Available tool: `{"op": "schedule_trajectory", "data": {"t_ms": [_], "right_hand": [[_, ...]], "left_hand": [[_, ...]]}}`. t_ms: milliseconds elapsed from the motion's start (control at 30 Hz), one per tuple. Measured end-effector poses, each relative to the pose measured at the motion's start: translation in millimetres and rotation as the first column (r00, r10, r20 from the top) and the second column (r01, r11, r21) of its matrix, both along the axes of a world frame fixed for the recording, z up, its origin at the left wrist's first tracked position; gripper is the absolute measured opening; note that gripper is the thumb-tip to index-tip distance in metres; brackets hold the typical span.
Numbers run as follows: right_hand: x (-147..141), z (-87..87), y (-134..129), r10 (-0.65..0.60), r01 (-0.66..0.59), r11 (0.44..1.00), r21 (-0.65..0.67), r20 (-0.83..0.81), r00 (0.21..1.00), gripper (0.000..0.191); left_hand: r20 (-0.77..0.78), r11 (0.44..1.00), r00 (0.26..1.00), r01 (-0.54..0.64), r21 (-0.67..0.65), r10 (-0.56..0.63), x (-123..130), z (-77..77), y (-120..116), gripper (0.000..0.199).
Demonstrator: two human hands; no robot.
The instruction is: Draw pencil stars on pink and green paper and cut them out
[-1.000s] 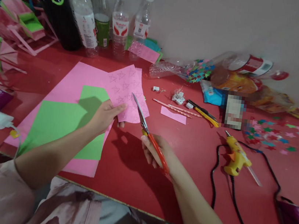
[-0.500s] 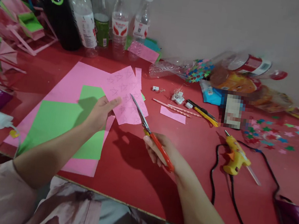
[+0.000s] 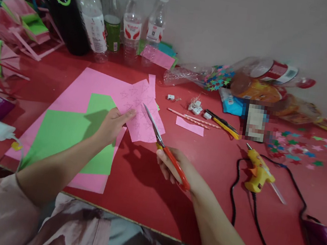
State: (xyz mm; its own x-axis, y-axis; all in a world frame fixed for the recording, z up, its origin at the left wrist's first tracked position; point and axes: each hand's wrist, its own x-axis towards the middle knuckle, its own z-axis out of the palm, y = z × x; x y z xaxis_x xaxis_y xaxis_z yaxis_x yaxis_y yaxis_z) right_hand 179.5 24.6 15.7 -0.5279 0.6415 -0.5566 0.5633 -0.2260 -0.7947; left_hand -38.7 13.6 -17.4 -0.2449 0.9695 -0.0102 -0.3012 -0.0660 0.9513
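Pinched by its left edge in my left hand (image 3: 113, 124) is a pink paper sheet (image 3: 140, 111) with several stars drawn on it in outline. My right hand (image 3: 175, 167) is wrapped round the orange handles of a pair of scissors (image 3: 156, 129). The scissors' blades look closed and point up and left, overlapping the pink sheet in view; whether they touch it I cannot tell. Beneath my left arm lie a green paper sheet (image 3: 67, 137) and a larger pink sheet (image 3: 74, 85), flat on the red table (image 3: 139, 208).
A yellow glue gun (image 3: 258, 172) with a black cord lies at the right, near scattered paper stars (image 3: 296, 147). Striped straws (image 3: 192, 119) and a yellow cutter (image 3: 225, 127) lie mid-table. Plastic bottles (image 3: 132, 33) and a black flask (image 3: 66, 11) stand along the wall. Paper models (image 3: 22, 21) fill the left.
The pink sheet with stars has shifted slightly right and down and turned a little, along with my left hand. My right hand and the scissors have hardly moved.
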Motion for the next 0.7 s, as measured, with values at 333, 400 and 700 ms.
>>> {"op": "schedule_trajectory", "data": {"t_ms": [333, 400, 700], "right_hand": [[-6.2, -1.0, -4.8, -0.026, 0.026, 1.0, 0.011, -0.002, 1.0, 0.046], [-8.0, -1.0, -4.9, -0.023, 0.023, 1.0, -0.005, -0.019, 1.0, 0.044], [-10.5, -2.5, -7.5, -0.045, 0.044, 0.999, -0.018, -0.05, 0.998, 0.044]], "left_hand": [[-0.006, 1.0, 1.0, -0.01, -0.026, 0.01, 1.7, -0.2, -0.9, 0.026], [-0.013, 0.999, 1.0, -0.009, -0.031, 0.009, 2.4, -1.3, -1.3, 0.026], [0.008, 0.997, 1.0, 0.026, -0.075, -0.025, 8.1, -1.1, -5.0, 0.026]]}}
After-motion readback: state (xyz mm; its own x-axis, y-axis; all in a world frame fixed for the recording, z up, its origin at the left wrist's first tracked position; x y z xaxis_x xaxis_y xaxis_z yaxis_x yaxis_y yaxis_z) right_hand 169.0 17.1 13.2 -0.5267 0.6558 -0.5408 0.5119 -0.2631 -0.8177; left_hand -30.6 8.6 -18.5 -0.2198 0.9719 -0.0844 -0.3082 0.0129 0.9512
